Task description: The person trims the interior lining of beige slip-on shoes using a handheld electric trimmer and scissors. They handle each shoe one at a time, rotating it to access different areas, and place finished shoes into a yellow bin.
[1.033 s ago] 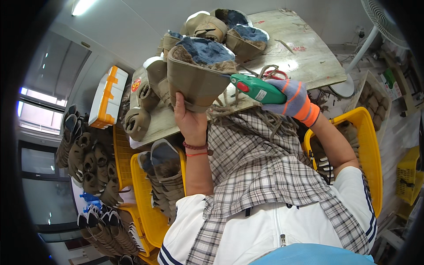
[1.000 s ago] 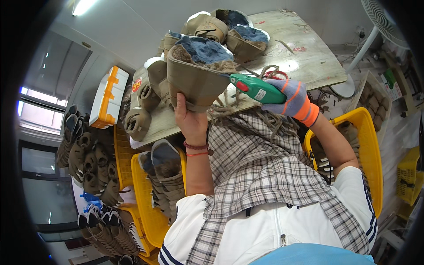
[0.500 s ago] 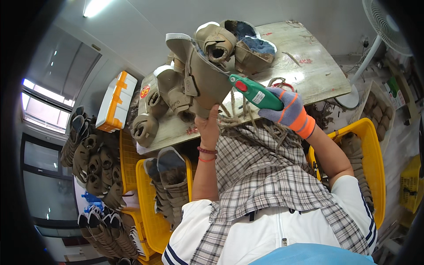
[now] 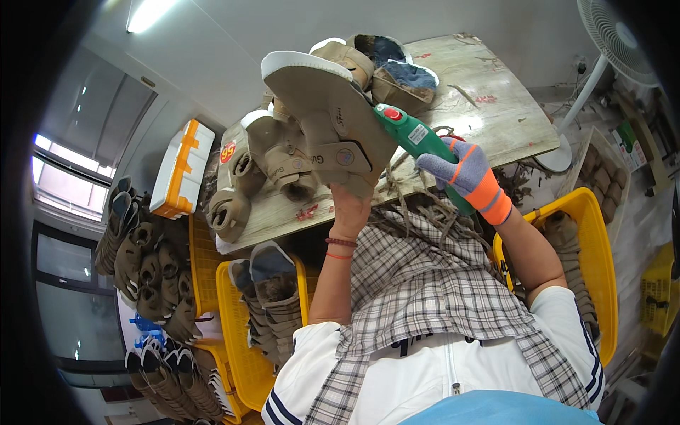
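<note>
My bare left hand (image 4: 351,210) is closed on the lower end of a tan shoe upper (image 4: 319,106) with a strap and a pale edge, held up above the table. Its fingers are partly hidden behind the upper. In a grey and orange glove, my right hand (image 4: 469,176) grips a green handheld power cutter (image 4: 418,136) with a red button. The cutter's front end meets the right edge of the upper; its blade cannot be seen. Tangled strips of tan trimmings (image 4: 432,216) hang over the table's front edge and onto my checked apron (image 4: 425,290).
More tan shoe uppers (image 4: 283,159) stand on the worn table (image 4: 496,117), some with dark blue lining. Yellow crates (image 4: 234,333) of stacked uppers flank me on the left, another yellow crate (image 4: 602,269) on the right. A white fan (image 4: 616,35) stands at the far right.
My left hand has turned the upper so its strap side and pale edge show more fully. The cutter has tilted steeper, its front end slightly higher along the upper's right edge.
</note>
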A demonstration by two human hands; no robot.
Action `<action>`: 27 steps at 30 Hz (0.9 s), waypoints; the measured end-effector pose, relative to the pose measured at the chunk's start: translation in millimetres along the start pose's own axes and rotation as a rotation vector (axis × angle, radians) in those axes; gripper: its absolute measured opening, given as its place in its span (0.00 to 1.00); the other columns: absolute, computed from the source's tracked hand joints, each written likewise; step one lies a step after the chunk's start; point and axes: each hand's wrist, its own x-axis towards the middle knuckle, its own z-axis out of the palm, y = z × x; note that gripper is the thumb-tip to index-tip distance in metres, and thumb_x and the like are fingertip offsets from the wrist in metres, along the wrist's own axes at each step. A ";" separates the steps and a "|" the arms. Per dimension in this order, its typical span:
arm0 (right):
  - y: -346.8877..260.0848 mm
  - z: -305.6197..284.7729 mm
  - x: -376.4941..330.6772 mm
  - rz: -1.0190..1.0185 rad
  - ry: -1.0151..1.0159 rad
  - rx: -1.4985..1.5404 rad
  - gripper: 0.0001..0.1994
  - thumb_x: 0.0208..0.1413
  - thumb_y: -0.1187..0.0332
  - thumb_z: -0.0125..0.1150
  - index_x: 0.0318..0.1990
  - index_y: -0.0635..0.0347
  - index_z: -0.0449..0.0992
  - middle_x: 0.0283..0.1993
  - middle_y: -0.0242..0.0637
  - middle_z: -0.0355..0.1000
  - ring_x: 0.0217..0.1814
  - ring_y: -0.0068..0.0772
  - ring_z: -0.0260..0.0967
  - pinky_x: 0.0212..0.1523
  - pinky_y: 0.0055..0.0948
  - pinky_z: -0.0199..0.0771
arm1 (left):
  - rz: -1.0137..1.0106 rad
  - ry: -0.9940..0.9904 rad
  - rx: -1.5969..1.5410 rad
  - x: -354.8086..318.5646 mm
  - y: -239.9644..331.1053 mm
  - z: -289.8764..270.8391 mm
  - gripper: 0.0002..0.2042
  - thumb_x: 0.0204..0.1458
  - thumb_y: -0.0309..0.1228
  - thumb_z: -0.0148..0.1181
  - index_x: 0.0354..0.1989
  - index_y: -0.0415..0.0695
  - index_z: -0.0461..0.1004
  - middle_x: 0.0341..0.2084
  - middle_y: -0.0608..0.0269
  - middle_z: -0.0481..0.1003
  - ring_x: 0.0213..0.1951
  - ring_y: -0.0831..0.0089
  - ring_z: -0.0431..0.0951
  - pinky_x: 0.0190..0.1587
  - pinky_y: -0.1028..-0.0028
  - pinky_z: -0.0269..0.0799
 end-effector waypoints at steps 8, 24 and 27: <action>-5.2 -12.4 5.4 0.033 0.030 0.064 0.20 0.45 0.53 0.67 0.26 0.65 0.74 0.16 0.27 0.65 0.16 0.15 0.61 0.18 0.18 0.60 | -0.067 -0.040 -0.218 -7.3 14.6 13.8 0.21 0.48 0.23 0.59 0.51 0.36 0.63 0.50 0.50 0.64 0.52 0.55 0.65 0.53 0.62 0.62; 87.5 -113.1 77.5 0.376 0.266 -0.864 0.38 0.39 0.28 0.48 0.38 0.58 0.75 0.34 0.46 0.75 0.40 0.48 0.72 0.40 0.37 0.69 | -0.500 0.245 -1.166 -33.3 0.9 -26.1 0.14 0.52 0.20 0.55 0.48 0.39 0.69 0.42 0.62 0.72 0.44 0.72 0.72 0.41 0.74 0.69; 123.4 -131.4 95.2 0.417 0.262 -1.162 0.35 0.42 0.32 0.49 0.41 0.57 0.73 0.36 0.46 0.75 0.41 0.47 0.72 0.41 0.38 0.70 | -0.330 0.109 -0.333 -40.4 -26.4 -35.2 0.16 0.53 0.25 0.55 0.51 0.43 0.68 0.43 0.59 0.70 0.44 0.66 0.72 0.45 0.70 0.67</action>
